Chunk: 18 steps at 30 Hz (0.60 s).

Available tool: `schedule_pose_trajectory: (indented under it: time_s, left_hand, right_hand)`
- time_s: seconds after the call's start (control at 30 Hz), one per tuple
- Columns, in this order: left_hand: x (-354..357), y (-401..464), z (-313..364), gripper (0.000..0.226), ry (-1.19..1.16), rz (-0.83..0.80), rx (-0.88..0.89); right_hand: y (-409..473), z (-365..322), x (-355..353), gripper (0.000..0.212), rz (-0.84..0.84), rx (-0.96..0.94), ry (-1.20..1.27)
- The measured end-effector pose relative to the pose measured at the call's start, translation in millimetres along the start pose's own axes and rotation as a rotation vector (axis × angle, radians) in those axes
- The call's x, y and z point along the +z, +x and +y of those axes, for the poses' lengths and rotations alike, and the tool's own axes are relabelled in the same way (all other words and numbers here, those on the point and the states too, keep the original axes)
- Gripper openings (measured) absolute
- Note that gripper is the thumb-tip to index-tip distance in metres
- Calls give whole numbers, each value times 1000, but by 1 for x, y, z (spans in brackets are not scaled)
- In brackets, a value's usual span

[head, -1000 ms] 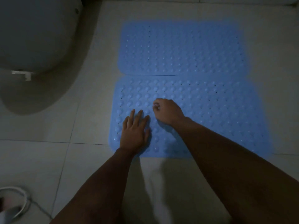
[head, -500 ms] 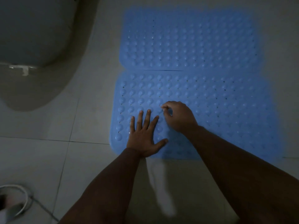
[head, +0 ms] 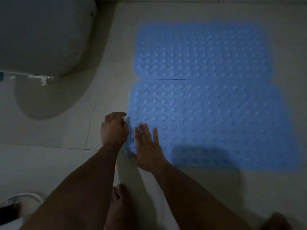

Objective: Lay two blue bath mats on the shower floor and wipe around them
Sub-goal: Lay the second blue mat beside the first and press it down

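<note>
Meanwhile, since a second earlier both hands had shifted from the middle of the near mat (head: 207,123) to its left edge. Left hand (head: 114,128) sat at that edge with fingers curled; it seemed to pinch the rim, which stood lifted off the tiled floor (head: 54,163) in a narrow raised strip, though the dim light left me unsure. Right hand (head: 147,146) lay flat, fingers spread, pressing the mat just beside the raised strip. Far mat (head: 199,52) lay flat beyond, its near edge touching the near mat along a thin seam. Toilet (head: 41,35) stood well to the left. My reading: both mats were down, and the edge was being straightened or seated; wiping had not begun, no cloth in view
</note>
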State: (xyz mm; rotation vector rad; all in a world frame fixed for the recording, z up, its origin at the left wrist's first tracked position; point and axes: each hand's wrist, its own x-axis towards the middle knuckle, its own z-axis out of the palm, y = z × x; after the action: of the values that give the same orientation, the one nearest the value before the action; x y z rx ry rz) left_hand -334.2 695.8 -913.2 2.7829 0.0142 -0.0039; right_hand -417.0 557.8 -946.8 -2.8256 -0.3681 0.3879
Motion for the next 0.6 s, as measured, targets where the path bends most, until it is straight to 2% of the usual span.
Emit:
schedule_pose_trajectory:
  time_s: [0.1, 0.23, 0.33, 0.4, 0.47, 0.53, 0.6]
  left_hand:
    - [11, 0, -14, 37, -3, 18, 29]
    - [17, 8, -25, 31, -3, 18, 33]
    - [13, 14, -27, 35, -40, 32, 20]
    - [5, 16, -24, 43, -58, 45, 33]
    - [-3, 17, -18, 50, -64, 47, 38]
    - [-12, 18, -7, 54, -76, 33, 27]
    - [-14, 14, 8, 56, -79, 22, 52]
  right_hand:
    - [0, 5, 17, 97, 80, -3, -29]
    - [5, 4, 15, 104, 75, 7, -33]
    - [5, 3, 11, 112, -3, 2, -2]
    - [7, 4, 1, 109, -76, 5, 46]
    - [20, 10, -22, 99, -226, 43, 213]
    - [41, 18, -67, 87, -310, 157, 542]
    - [60, 37, -108, 71, -172, 235, 723]
